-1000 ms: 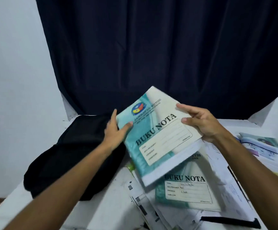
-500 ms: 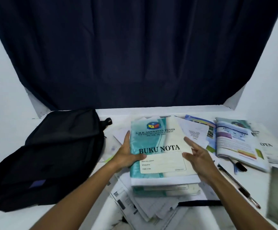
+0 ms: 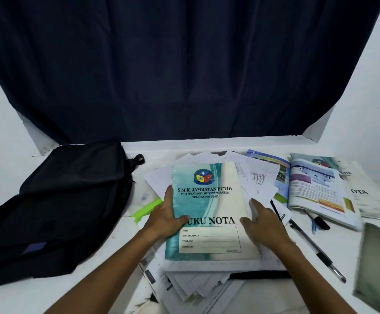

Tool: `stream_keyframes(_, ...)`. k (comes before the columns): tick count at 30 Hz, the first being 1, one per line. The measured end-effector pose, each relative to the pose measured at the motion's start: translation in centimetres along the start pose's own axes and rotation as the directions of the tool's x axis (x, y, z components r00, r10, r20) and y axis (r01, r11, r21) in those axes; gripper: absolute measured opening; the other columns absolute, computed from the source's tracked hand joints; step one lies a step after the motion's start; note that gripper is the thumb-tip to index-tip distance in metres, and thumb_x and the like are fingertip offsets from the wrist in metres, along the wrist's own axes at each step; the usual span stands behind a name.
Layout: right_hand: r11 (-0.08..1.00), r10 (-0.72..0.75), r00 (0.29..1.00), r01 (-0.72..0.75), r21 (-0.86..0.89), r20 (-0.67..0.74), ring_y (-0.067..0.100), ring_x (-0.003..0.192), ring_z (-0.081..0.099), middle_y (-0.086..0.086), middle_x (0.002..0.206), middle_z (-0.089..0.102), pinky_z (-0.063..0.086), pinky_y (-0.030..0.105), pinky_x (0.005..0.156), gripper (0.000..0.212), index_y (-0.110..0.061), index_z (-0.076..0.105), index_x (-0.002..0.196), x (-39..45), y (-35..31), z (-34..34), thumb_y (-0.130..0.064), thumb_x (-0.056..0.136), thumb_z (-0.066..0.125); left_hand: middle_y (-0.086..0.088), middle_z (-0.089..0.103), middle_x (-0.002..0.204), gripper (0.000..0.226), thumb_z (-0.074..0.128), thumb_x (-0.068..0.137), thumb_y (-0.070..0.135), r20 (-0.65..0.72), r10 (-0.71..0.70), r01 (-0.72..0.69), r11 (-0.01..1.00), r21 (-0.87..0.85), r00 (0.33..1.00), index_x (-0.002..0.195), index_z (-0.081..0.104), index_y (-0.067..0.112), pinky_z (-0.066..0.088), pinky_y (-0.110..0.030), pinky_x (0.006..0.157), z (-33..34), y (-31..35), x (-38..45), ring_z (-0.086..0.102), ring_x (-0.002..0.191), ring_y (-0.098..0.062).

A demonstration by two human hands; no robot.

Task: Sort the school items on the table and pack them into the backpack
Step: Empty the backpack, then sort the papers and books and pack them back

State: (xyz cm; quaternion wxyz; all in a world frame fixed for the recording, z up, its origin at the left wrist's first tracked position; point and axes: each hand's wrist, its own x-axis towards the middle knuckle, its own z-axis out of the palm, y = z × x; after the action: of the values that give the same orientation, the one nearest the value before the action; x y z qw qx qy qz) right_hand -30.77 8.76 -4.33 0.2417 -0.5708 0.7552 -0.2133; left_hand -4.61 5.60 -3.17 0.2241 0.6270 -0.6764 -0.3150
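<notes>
Head view shows the left hand [image 3: 164, 217] gripping the notebook [image 3: 209, 214] by its edge, the right hand [image 3: 263, 223] flat and spread to square it on the papers [image 3: 193, 284] beside the backpack [image 3: 66, 207] on the desk [image 3: 107, 288].

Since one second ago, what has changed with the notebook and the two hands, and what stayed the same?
The BUKU NOTA notebook, held up tilted near the backpack before, now lies flat on the paper pile. The left hand still holds its left edge, thumb on the cover; the right hand has let go and rests open on its right side. The backpack stays closed on the table.
</notes>
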Motion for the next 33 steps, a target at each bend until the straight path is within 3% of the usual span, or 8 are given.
stream_keyframes(7,0.961,0.038,0.998,-0.024,0.275,-0.046,0.028,0.111,0.050,0.016,0.131,0.045,0.036,0.029,0.086,0.088,-0.020,0.028,0.146,-0.1,0.4,0.0,-0.025,0.076,0.079,0.005,0.049,0.137,0.105,0.083,0.075,0.023,-0.069,-0.156,0.132,0.952,-0.275,0.985,0.151,0.010,0.025,0.048,-0.029,0.091,0.5,-0.8,0.2,0.059,0.106,-0.021)
stream_keyframes(12,0.808,0.085,0.996,-0.083,0.583,0.024,0.024,0.087,0.050,0.002,0.093,0.049,0.047,0.033,0.071,0.077,-0.021,0.042,0.133,0.3,1.1,0.1,-0.009,0.069,0.083,-0.007,0.056,0.131,0.093,0.085,0.072,0.024,-0.126,-0.188,0.142,0.941,-0.307,0.974,0.140,0.021,0.019,0.046,-0.026,0.081,0.0,-0.3,0.0,0.060,0.098,-0.022)
stream_keyframes(15,0.713,0.087,0.985,-0.167,0.681,0.151,0.022,0.066,0.053,0.010,0.077,0.054,0.044,0.028,0.057,0.067,-0.023,0.044,0.128,-0.2,0.8,0.0,-0.001,0.074,0.077,-0.004,0.060,0.127,0.101,0.080,0.077,0.010,-0.013,-0.169,0.145,0.882,-0.448,0.986,0.147,0.010,0.029,0.054,-0.035,0.087,-0.7,-0.3,-0.3,0.066,0.099,-0.022)
stream_keyframes(19,0.755,-0.009,0.993,-0.073,0.651,0.122,0.016,0.065,0.050,0.007,0.070,0.052,0.040,0.026,0.059,0.070,-0.024,0.042,0.137,-1.0,0.7,0.8,-0.002,0.079,0.074,0.001,0.055,0.137,0.113,0.072,0.080,-0.005,0.164,-0.016,0.106,0.824,-0.556,0.986,0.151,-0.002,0.042,0.056,-0.037,0.088,-0.8,-1.5,-1.2,0.062,0.115,-0.020)
stream_keyframes(22,0.747,-0.095,0.989,-0.002,0.665,0.110,0.016,0.078,0.053,0.005,0.091,0.059,0.049,0.030,0.072,0.064,-0.023,0.046,0.134,-1.8,0.1,1.2,0.003,0.081,0.069,0.005,0.048,0.144,0.106,0.070,0.078,-0.012,0.217,0.015,0.133,0.747,-0.652,0.976,0.152,0.014,0.041,0.048,-0.048,0.100,-0.9,-2.8,-1.6,0.059,0.121,-0.021)
stream_keyframes(25,0.657,-0.129,0.983,-0.014,0.754,0.131,0.020,0.107,0.060,0.007,0.126,0.060,0.052,0.039,0.093,0.055,-0.020,0.056,0.127,-2.3,-1.0,1.4,0.010,0.081,0.064,-0.005,0.060,0.133,0.101,0.064,0.078,-0.019,0.276,0.011,0.204,0.648,-0.734,0.961,0.151,0.022,0.037,0.055,-0.047,0.088,-1.5,-3.6,-1.7,0.065,0.112,-0.028)
stream_keyframes(29,0.610,-0.148,0.977,-0.030,0.792,0.151,-0.010,0.098,0.058,-0.006,0.127,0.057,0.048,0.012,0.077,0.053,-0.016,0.060,0.129,-2.1,-2.7,1.7,0.008,0.082,0.066,-0.012,0.064,0.125,0.097,0.059,0.079,-0.021,0.330,0.010,0.255,0.615,-0.746,0.944,0.152,0.023,0.032,0.060,-0.041,0.069,-3.1,-4.1,-2.1,0.070,0.099,-0.028)
stream_keyframes(33,0.641,-0.188,0.969,-0.004,0.767,0.162,-0.013,0.099,0.056,-0.007,0.128,0.056,0.048,0.012,0.080,0.059,-0.015,0.058,0.132,-2.3,-3.8,3.0,0.009,0.079,0.069,-0.007,0.068,0.120,0.101,0.062,0.077,-0.021,0.290,-0.012,0.228,0.651,-0.724,0.957,0.153,0.021,0.032,0.059,-0.044,0.077,-4.5,-5.9,-3.1,0.068,0.105,-0.029)
